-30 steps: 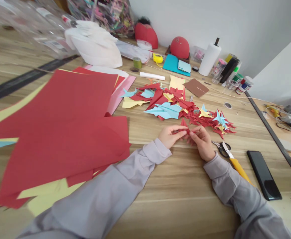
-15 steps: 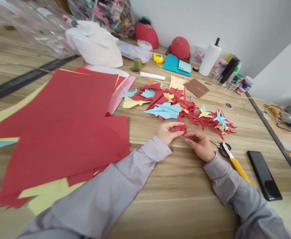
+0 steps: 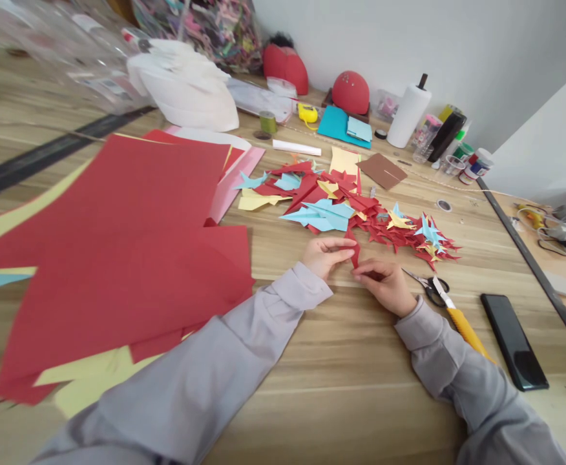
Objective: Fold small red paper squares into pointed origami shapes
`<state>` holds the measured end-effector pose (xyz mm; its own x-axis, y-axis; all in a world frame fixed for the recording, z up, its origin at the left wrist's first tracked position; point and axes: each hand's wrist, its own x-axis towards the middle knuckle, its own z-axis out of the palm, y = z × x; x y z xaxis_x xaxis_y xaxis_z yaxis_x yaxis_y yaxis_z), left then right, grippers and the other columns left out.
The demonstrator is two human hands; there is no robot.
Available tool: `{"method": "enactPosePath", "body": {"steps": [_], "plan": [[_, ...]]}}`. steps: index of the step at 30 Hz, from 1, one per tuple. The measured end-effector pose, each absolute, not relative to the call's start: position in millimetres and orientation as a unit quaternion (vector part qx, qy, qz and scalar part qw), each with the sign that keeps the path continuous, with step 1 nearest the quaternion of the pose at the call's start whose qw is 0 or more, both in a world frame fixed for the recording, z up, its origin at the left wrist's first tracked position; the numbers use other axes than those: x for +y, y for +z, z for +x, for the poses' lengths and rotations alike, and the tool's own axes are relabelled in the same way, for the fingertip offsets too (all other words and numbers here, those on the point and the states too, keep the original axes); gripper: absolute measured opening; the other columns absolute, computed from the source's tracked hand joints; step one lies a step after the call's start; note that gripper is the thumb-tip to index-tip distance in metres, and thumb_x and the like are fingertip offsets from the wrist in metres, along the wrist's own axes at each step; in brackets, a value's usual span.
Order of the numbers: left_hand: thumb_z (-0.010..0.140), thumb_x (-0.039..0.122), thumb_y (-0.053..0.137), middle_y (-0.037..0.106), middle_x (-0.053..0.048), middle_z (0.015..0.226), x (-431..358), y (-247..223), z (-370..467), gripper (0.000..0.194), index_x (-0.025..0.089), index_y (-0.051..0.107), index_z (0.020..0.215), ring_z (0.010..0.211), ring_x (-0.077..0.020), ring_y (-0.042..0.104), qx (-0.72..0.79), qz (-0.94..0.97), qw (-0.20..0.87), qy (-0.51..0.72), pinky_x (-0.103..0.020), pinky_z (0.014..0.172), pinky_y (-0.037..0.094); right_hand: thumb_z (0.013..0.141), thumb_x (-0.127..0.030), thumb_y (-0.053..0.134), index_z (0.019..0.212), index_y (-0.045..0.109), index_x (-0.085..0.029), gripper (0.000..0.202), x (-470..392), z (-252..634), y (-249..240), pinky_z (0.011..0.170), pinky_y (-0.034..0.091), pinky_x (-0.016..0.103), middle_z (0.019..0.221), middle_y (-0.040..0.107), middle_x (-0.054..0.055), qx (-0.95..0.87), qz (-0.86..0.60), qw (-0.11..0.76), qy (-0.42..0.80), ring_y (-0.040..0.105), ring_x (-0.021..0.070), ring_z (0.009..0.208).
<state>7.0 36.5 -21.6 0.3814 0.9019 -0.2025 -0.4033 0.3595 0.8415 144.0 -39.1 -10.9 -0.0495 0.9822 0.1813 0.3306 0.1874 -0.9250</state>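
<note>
Between my hands is a small folded piece of red paper, held upright and narrow above the wooden table. My left hand pinches its left side between thumb and fingers. At its lower tip, the thumb and forefinger of my right hand are closed on the paper. Just behind lies a pile of folded red paper pieces, with a larger blue paper plane and a few yellow ones among them.
Large red paper sheets cover the left side. Black scissors, a yellow utility knife and a phone lie right of my right hand. Farther back stand a white bottle, a yellow tape measure and a red pincushion.
The red paper has turned from lying crosswise to a narrow upright position. My right hand has shifted slightly left and down, onto its lower tip.
</note>
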Motion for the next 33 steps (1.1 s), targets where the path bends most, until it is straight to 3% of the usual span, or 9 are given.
{"method": "enactPosePath", "body": {"steps": [3, 8, 12, 26, 33], "plan": [[0.036, 0.012, 0.080, 0.069, -0.002, 0.071, 38.0, -24.5, 5.8, 0.038, 0.015, 0.072, 0.073, 0.067, -0.0134, 0.061, 0.342, 0.403, 0.728, 0.438, -0.028, 0.070, 0.050, 0.073, -0.027, 0.064, 0.074, 0.067, -0.020, 0.008, -39.7, 145.5, -8.1, 0.071, 0.046, 0.030, 0.082, 0.066, 0.005, -0.605, -0.510, 0.472, 0.389, 0.059, 0.0170, 0.077], [0.038, 0.014, 0.080, 0.071, -0.004, 0.075, 38.8, -29.6, 4.5, 0.043, 0.015, 0.072, 0.080, 0.072, -0.0168, 0.063, 0.334, 0.470, 0.699, 0.423, -0.032, 0.076, 0.050, 0.077, -0.037, 0.059, 0.076, 0.062, -0.018, 0.020, -38.5, 147.9, -10.3, 0.051, 0.042, 0.023, 0.062, 0.060, 0.000, -0.513, -0.558, 0.499, 0.419, 0.052, 0.0111, 0.054], [0.040, 0.014, 0.080, 0.071, -0.004, 0.079, 36.9, -27.5, 3.3, 0.046, 0.015, 0.071, 0.085, 0.074, -0.0173, 0.064, 0.321, 0.499, 0.705, 0.389, -0.033, 0.079, 0.050, 0.077, -0.043, 0.057, 0.076, 0.060, -0.017, 0.026, -36.9, 148.8, -14.3, 0.050, 0.041, 0.023, 0.059, 0.058, -0.001, -0.510, -0.564, 0.497, 0.417, 0.051, 0.0110, 0.053], [0.056, 0.025, 0.074, 0.072, -0.007, 0.084, 33.7, -24.3, 4.2, 0.030, 0.014, 0.071, 0.084, 0.078, -0.0188, 0.064, 0.321, 0.547, 0.672, 0.382, -0.033, 0.081, 0.049, 0.080, -0.039, 0.054, 0.078, 0.059, -0.017, 0.023, -36.8, 149.6, -14.4, 0.049, 0.040, 0.022, 0.058, 0.057, -0.002, -0.526, -0.554, 0.492, 0.416, 0.051, 0.0099, 0.052], [0.063, 0.026, 0.068, 0.072, -0.007, 0.086, 32.9, -22.9, 4.4, 0.023, 0.015, 0.072, 0.082, 0.084, -0.0197, 0.064, 0.330, 0.570, 0.652, 0.376, -0.032, 0.082, 0.048, 0.072, -0.035, 0.063, 0.079, 0.056, -0.017, 0.020, -36.8, 147.9, -15.4, 0.048, 0.042, 0.022, 0.062, 0.058, -0.002, -0.500, -0.553, 0.505, 0.434, 0.053, 0.0103, 0.053]]}}
